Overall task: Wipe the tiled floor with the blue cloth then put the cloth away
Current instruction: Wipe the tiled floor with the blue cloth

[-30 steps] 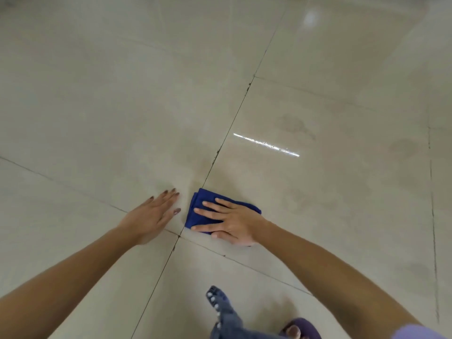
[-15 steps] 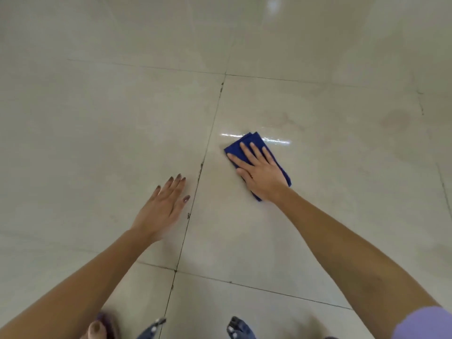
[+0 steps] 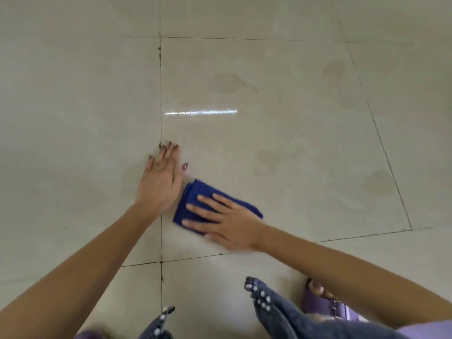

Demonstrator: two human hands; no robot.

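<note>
From the head view, the folded blue cloth (image 3: pixel 189 195) lies on the tiled floor (image 3: pixel 305 148) under the right hand (image 3: pixel 230 222), its fingers (image 3: pixel 198 209) straight and spread. The left hand (image 3: pixel 160 182) rests flat beside it, holding nothing. The cloth looks soft and light, probably best pinched at a free edge, though that hand hides its near right part.

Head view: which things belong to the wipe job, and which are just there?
Job:
- blue cloth, folded, lying on the floor
- right hand, pressing flat on the cloth
- tiled floor, with dull smudges
- left hand, flat on the floor beside the cloth

Just there:
- light streak reflected on the tile
- purple sandal
- studded jeans hem
</note>
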